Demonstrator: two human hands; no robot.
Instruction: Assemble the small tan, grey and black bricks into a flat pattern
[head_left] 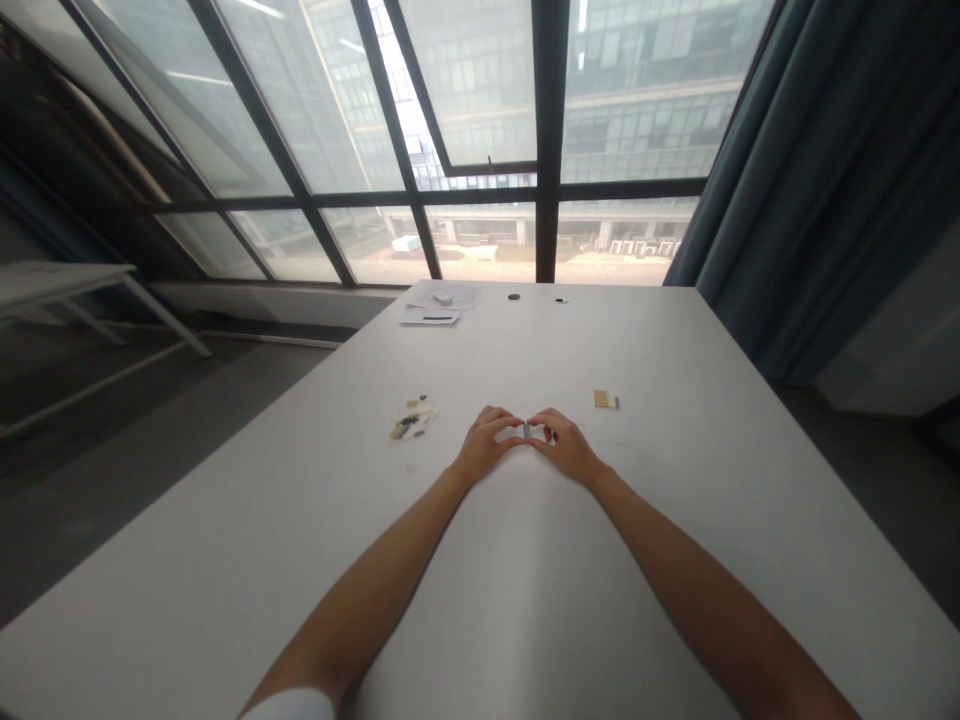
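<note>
A small grey flat piece [526, 431], too small to name by kind, stands between my two hands over the middle of the white table [480, 580]. From its left side, my left hand [487, 440] pinches it between thumb and fingertips. My right hand [562, 443] grips the same piece from the right, thumb below and index finger above. Something dark red shows under the curled fingers of the right hand; I cannot make out what it is.
Left of my hands lies a loose pile of small tan, black and pale pieces [409, 428]. A tan square piece [601, 398] with a grey end lies to the right. Papers [435, 302] and a dark round disc [514, 296] are at the far edge, before the windows.
</note>
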